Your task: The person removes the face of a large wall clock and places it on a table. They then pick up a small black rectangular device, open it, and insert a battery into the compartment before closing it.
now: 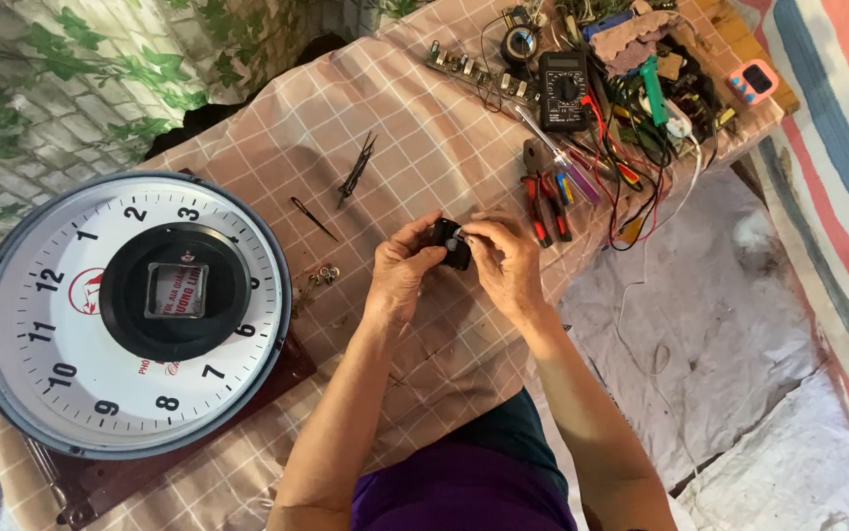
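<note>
Hands meet over the middle of the checked cloth (424, 147), both clamped on a small black part (451, 243). The left hand (403, 267) grips the part from the left with thumb and fingers closed around it; the right hand (505, 258) pinches it from the right, fingertips pressed to its upper face. The part sits between the two thumbs, just off the cloth, and most of it is covered by fingers, so its shape, long axis and facing direction cannot be told. At the left lies a round white clock face (134, 313) with a grey rim and black numerals; a black disc at its centre carries a square label, and a red round mark sits near the numeral at its left side. Printed red text on the dial is partly hidden by the disc. Thin black clock hands (357, 167) lie far of the hands, and small metal screws (324, 275) lie to their left. At the far right stand a black meter (563, 90), red-handled pliers (545, 202), tangled wires (641, 167) and a pink timer (752, 81), cut off near the frame edge.
</note>
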